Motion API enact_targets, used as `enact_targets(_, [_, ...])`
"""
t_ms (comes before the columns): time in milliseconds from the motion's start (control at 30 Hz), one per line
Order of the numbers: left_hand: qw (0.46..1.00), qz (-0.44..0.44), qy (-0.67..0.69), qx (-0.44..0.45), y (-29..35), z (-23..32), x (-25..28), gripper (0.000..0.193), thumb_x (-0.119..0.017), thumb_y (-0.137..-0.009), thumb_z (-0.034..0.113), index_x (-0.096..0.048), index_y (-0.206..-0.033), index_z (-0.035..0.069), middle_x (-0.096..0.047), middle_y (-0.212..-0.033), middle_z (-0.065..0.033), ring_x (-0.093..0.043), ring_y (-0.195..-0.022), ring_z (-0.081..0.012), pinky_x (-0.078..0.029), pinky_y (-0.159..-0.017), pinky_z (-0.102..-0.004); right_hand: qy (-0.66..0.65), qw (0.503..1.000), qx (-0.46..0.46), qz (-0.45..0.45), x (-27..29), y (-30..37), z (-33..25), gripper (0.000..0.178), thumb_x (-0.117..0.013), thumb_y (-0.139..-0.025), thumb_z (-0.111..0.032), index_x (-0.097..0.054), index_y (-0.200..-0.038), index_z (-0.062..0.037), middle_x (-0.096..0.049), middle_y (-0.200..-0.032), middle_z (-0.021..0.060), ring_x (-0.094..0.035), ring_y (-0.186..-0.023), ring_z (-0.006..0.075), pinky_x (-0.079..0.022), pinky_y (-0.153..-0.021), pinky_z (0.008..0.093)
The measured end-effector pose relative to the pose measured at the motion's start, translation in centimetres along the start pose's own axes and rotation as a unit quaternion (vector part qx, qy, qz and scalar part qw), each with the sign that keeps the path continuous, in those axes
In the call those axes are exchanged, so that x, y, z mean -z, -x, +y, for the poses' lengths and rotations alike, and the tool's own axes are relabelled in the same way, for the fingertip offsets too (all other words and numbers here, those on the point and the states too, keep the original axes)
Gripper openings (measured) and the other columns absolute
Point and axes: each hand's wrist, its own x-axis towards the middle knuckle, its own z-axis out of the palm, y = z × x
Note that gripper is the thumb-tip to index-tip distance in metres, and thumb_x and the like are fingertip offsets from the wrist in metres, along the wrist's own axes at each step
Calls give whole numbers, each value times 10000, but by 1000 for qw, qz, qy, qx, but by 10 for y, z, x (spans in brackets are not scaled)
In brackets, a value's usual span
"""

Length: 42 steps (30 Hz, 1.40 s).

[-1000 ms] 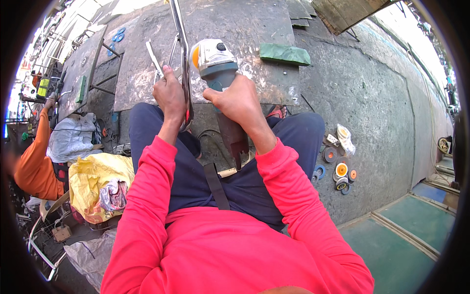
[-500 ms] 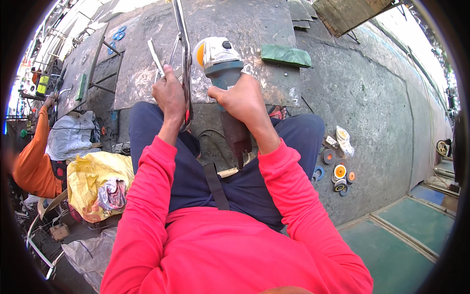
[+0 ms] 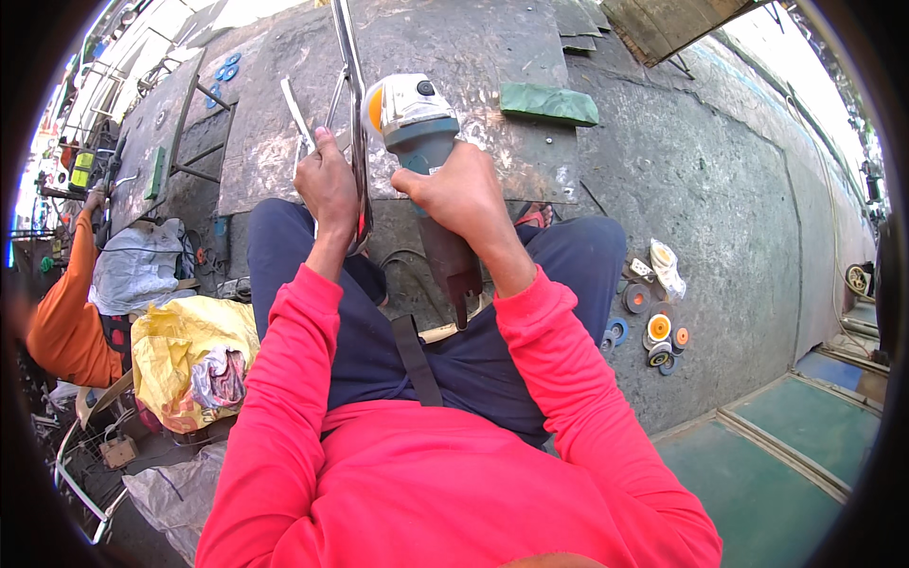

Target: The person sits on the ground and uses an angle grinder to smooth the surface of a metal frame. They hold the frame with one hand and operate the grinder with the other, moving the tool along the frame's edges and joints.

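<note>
From where I stand, the left hand [image 3: 327, 185] grips a shiny metal frame [image 3: 357, 106] at eleven o'clock; the right hand [image 3: 459, 194] is wrapped round an angle grinder [image 3: 422, 133] near twelve, its orange disc [image 3: 375, 111] just beside the metal. I can't tell whether they touch. Looks like grinding or polishing; the next pass would call for a steady frame and even pressure. Loose discs [image 3: 659, 328] lie past three o'clock.

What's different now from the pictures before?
The grinder in the right hand moved slightly right, then back left toward the shiny metal frame. Nothing was taken hold of or let go. The left hand still holds the frame; the green block stayed put.
</note>
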Motion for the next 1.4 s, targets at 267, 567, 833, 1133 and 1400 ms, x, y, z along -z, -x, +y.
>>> enact_targets(267, [1000, 4, 0, -6, -1, 0, 1, 660, -431, -1009, 442, -659, -719, -106, -602, -573, -221, -619, -591, -359, -435, -644, -500, -6, 1000, 10, 4, -1, -1, 3, 403, -779, -659, -283, -689, -775, 93, -691, -730, 254, -728, -715, 333, -569, -658, 402])
enact_targets(567, [1000, 10, -13, -8, -2, -1, 4, 653, -440, -1002, 441, -668, -740, -112, -613, -590, -238, -634, -607, -371, -444, -656, -504, 9, 1000, -4, 0, -5, -4, 7, 406, -778, -654, -289, -685, -763, 92, -685, -719, 259, -725, -711, 342, -567, -657, 405])
enact_targets(833, [1000, 15, 2, 10, -1, 1, 1, 649, -449, -1000, 440, -672, -751, -116, -616, -604, -256, -643, -610, -369, -449, -658, -505, 9, 1000, 3, 7, 1, -2, 3, 390, -777, -652, -282, -683, -754, 82, -682, -696, 240, -722, -679, 322, -566, -641, 399])
enact_targets(1133, [1000, 10, -12, -6, 0, 4, 1, 627, -443, -1004, 418, -673, -761, -113, -604, -606, -277, -636, -618, -406, -439, -650, -514, 7, 1000, 1, 3, 0, 1, -2, 375, -774, -654, -271, -685, -752, 79, -685, -699, 234, -723, -685, 327, -567, -645, 398])
enact_targets(1400, [999, 13, -27, -31, 4, 2, 1, 635, -433, -1011, 414, -666, -735, -107, -590, -603, -290, -617, -602, -424, -432, -645, -520, 9, 1000, 13, 0, 1, 0, -1, 381, -769, -664, -282, -691, -761, 79, -684, -708, 249, -723, -701, 341, -565, -656, 408])
